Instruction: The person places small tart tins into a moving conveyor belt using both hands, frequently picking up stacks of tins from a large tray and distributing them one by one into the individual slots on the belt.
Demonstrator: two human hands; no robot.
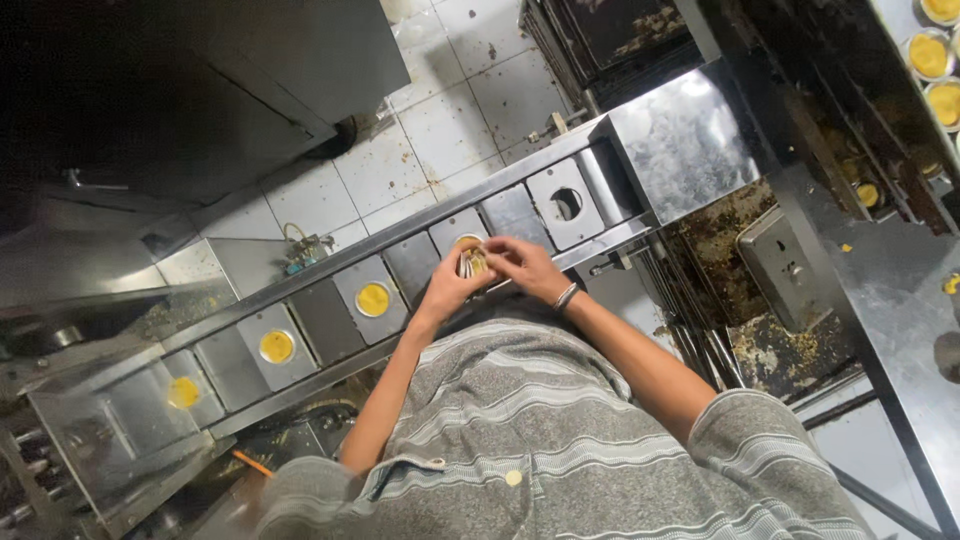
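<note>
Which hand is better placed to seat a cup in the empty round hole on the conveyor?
Right, probably. The right hand has its fingers at the top of the cup stack and is nearer the empty hole; the left hand just holds the stack.

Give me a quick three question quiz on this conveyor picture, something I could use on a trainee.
1. True or false: both hands are together over one plate of the conveyor.
2. How many plates to the left of the hands clearly carry a yellow-filled cup?
3. Which is empty: A, the plate with the round hole just right of the hands, or B, the plate with the cup just left of them?

Key
1. True: the left hand and right hand meet at a stack of cups.
2. Three.
3. A.
</note>
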